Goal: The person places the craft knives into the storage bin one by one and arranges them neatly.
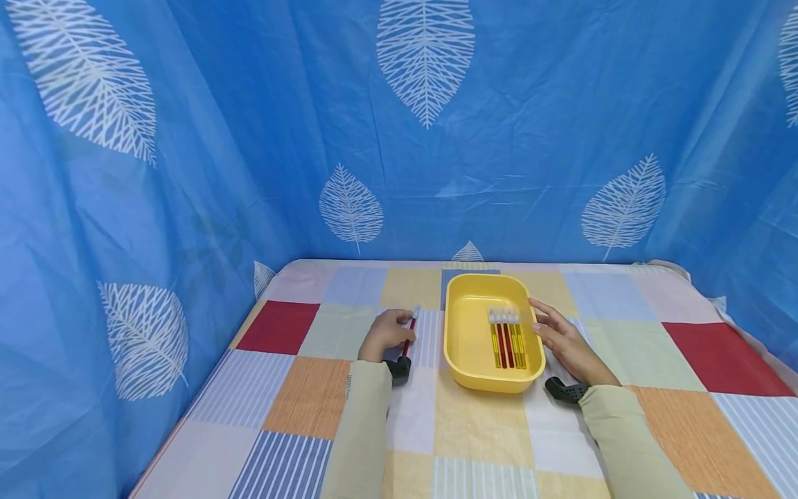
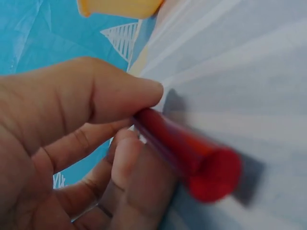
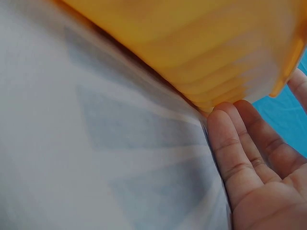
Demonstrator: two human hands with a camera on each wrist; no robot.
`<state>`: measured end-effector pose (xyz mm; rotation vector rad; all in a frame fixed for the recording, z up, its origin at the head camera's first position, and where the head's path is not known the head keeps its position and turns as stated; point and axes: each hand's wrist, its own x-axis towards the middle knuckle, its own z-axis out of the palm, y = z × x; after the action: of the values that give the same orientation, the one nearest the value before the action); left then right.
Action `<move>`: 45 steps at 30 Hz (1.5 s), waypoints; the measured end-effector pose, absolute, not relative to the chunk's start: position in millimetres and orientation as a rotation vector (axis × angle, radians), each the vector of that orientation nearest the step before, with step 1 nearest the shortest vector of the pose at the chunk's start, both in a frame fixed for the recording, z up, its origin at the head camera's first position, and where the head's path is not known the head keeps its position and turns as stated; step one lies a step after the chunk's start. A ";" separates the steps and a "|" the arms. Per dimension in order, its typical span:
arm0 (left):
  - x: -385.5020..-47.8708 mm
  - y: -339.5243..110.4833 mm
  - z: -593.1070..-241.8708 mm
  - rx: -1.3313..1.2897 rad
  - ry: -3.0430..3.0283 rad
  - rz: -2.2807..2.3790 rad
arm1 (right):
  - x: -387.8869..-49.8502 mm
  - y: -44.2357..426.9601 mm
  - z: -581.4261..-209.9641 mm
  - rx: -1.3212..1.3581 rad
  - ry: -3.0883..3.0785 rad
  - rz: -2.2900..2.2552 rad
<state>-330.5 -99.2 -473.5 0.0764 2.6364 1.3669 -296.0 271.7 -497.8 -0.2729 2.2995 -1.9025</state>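
Note:
My left hand (image 1: pixel 388 333) pinches a slim red pen-like stick (image 1: pixel 409 338) with a whitish tip, left of the yellow tray. In the left wrist view, thumb and fingers grip the red stick (image 2: pixel 187 155), its blunt round end facing the camera. The yellow tray (image 1: pixel 461 371) lies on the cloth with several similar sticks (image 1: pixel 508 339), red and yellow with whitish tips, side by side in its right half. My right hand (image 1: pixel 564 343) is at the tray's right side. In the right wrist view, its extended fingers (image 3: pixel 225 139) touch the outer wall of the tray (image 3: pixel 192 52).
A patchwork cloth (image 1: pixel 486 430) covers the table. Blue curtains (image 1: pixel 274 138) with white leaf prints hang behind the table and along both sides. A dark wrist device (image 1: pixel 399 369) sits at my left wrist, another dark device (image 1: pixel 565 390) at my right.

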 end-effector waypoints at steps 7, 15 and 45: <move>-332.1 -101.8 -473.0 0.088 2.564 1.449 | -295.7 271.9 -498.2 -0.256 2.293 -1.906; -332.0 -103.4 -465.8 0.100 2.511 1.553 | -295.6 271.4 -497.7 -0.246 2.298 -1.895; -326.4 -83.6 -442.5 0.171 2.537 1.710 | -295.8 270.0 -498.9 -0.241 2.277 -1.922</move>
<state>-326.4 -83.6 -442.5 0.1709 2.5371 1.7098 -295.8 270.0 -498.9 -0.2412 2.2772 -1.9218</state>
